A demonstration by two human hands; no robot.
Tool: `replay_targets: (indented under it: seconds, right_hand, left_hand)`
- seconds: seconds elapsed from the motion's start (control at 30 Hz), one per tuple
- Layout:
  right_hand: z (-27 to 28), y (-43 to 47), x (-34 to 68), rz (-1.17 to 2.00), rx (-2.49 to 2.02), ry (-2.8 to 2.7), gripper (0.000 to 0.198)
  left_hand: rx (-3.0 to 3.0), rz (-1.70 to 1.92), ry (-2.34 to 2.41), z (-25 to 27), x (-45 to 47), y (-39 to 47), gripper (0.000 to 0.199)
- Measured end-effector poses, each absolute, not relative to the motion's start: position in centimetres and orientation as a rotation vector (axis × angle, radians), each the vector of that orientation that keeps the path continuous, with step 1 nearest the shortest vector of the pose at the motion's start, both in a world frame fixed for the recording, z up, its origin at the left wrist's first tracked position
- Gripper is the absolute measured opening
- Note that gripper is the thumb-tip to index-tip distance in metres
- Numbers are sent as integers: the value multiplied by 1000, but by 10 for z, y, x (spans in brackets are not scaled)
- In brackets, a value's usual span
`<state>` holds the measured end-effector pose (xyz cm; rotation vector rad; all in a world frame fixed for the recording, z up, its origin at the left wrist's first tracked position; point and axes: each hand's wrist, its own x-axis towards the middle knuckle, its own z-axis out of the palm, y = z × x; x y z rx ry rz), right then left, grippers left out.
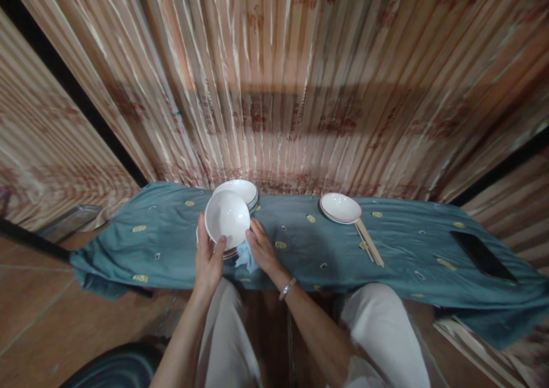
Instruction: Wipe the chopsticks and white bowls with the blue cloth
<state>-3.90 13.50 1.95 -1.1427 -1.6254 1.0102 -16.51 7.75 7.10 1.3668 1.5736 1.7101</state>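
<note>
A white bowl (pixel 227 219) is held up over the near side of the table, tilted so its inside faces me. My left hand (pixel 209 262) grips its lower left rim, with the thumb over the edge. At the bowl's lower right side is my right hand (pixel 262 248), closed on a crumpled light blue cloth (pixel 246 258) that hangs below the rim. Behind the held bowl sits a stack of white bowls (pixel 240 189), partly covered by it. Some dishware under the held bowl shows only as an edge.
Small red-rimmed dishes (pixel 341 208) stand stacked right of centre, with wooden chopsticks (pixel 369 244) beside them. A black phone (pixel 482 255) lies at the right end of the green tablecloth (pixel 295 268). A pleated curtain (pixel 291 91) hangs behind; dark poles (pixel 107 142) flank the table.
</note>
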Motion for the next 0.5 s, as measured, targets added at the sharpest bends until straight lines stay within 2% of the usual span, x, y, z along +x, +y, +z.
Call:
replay_targets:
  seconds: [0.13,0.3,0.5]
  right_hand:
    - [28,130,-17,937,-1070,-1539,59]
    - [40,118,58,796,-1120,-1517,46]
    - [51,105,159,310,-1430,-1422,54]
  left_hand:
    - [1315,1739,1453,81,-145,73,84]
    - [949,1665,1145,83,-102,80,89]
    - [631,1341,1028,45,-58,106,78]
